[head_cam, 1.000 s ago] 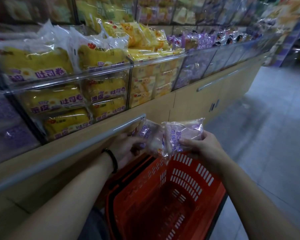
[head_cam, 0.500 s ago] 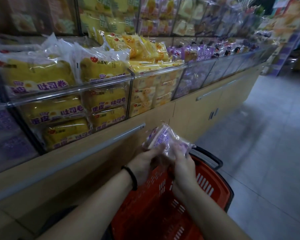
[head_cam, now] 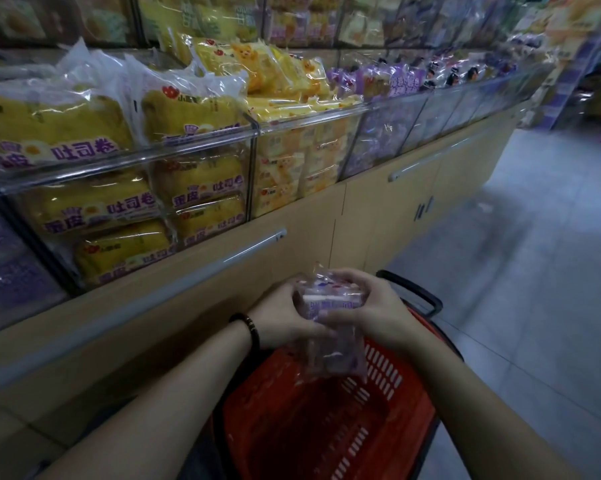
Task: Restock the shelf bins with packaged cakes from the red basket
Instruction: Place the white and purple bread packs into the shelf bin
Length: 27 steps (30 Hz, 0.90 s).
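A small stack of clear-wrapped cake packs with purple print (head_cam: pixel 330 306) sits between both hands, above the red basket (head_cam: pixel 326 424). My left hand (head_cam: pixel 285 317) grips the stack from the left, and my right hand (head_cam: pixel 371 310) grips it from the right with fingers curled over its top. The basket's inside looks bare where it shows; its black handle (head_cam: pixel 413 296) lies at the far rim. Clear shelf bins (head_cam: pixel 257 129) run along the left, with a bin of purple packs (head_cam: pixel 385 133) further along.
Yellow roll-cake packs (head_cam: pixel 67 133) fill the nearest bins, with smaller yellow packs (head_cam: pixel 292 161) beside them. Below runs a tan cabinet front (head_cam: pixel 361 216) with a metal rail (head_cam: pixel 153 285). Grey tiled floor (head_cam: pixel 534 271) stretches to the right. More shelving stands at the aisle's far end.
The two packs, held apart one second ago, have been brought together into one stack between both hands. The view has shifted along the aisle and the basket handle has come into sight.
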### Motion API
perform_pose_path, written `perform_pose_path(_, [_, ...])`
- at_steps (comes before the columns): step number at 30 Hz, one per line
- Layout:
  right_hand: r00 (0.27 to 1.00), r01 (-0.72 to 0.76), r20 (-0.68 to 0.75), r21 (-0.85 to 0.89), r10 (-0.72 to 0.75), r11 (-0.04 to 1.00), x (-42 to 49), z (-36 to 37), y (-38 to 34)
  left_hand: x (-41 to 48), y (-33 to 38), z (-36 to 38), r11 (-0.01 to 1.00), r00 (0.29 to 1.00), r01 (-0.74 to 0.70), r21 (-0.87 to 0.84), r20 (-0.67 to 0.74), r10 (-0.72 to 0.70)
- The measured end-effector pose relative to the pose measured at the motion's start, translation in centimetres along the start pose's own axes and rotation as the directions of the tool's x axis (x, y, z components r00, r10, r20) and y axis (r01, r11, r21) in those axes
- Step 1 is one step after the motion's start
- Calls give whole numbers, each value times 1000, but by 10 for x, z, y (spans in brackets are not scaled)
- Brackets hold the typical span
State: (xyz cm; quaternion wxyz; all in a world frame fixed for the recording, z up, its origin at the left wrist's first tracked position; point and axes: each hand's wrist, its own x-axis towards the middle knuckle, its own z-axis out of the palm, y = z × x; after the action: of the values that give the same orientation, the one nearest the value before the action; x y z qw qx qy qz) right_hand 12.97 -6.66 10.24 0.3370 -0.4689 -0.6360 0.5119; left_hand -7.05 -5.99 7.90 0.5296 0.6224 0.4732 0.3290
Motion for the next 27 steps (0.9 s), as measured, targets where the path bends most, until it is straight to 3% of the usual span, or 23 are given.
perform_pose_path(4, [973, 63, -231, 236, -7, 970, 1, -7, 0, 0, 1, -13, 971, 998, 55, -233, 50, -45])
perform_pose_path(8, [923, 122, -369, 547, 108, 828, 7, -10, 2, 0, 1, -21, 920, 1000, 3, -392, 17, 3])
perform_pose_path(10, [905, 155, -398, 633, 148, 759, 10, -4, 4, -3, 5, -18, 913, 999, 2, -407, 46, 18])
perform_pose_path(13, [866, 228, -466, 690, 181, 687, 12, 12, 1, -4, 13, -10, 925, 997, -52, -377, -71, 27])
perform_pose_path(16, [823, 265, -554, 568, 124, 779, 5, 28, -9, -17, 28, -11, 970, 971, -118, -213, -230, 67])
perform_pose_path(19, [883, 224, -470, 417, -2, 881, -14, 35, -31, -48, 49, -25, 990, 937, -136, -48, -332, 112])
perform_pose_path(23, [963, 236, -213, 388, -162, 891, -39, 32, -67, -113, 94, -53, 976, 913, -174, 134, -349, 211])
perform_pose_path(27, [920, 388, -42, 239, -389, 890, -54, 52, -126, -166, 136, -89, 918, 838, -287, 273, -393, 379])
